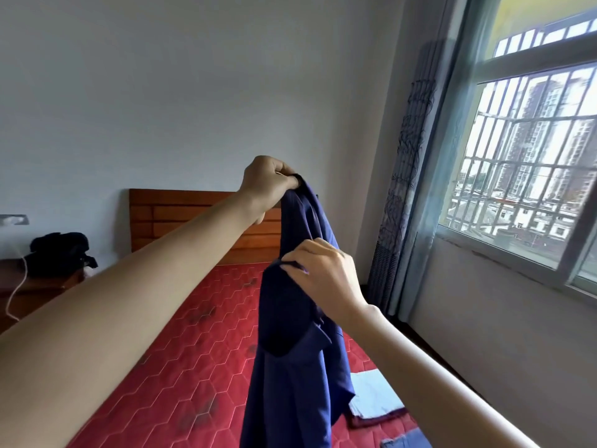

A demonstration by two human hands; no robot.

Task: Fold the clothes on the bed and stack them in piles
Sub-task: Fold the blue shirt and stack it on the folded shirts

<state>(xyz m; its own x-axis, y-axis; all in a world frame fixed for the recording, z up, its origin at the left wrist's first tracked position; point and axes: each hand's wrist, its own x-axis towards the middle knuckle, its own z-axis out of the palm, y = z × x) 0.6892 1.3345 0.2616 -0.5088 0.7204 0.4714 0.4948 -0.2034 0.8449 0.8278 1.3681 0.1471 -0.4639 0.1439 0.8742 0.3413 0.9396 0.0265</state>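
folded pile (374, 396) already lay on bed (181, 350). left hand (268, 181) and right hand (323, 273) each pinched navy garment (297, 367), held aloft, unfolded; folding judged partly done.

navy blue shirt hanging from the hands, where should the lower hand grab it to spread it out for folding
The navy blue fabric shirt hangs bunched from the left hand, which pinches its top edge. The right hand pinches a fold lower down. Probably best to take the matching top edge, likely the other shoulder, coming from the right side level with the left hand, so the cloth hangs flat above the red quilted mattress.
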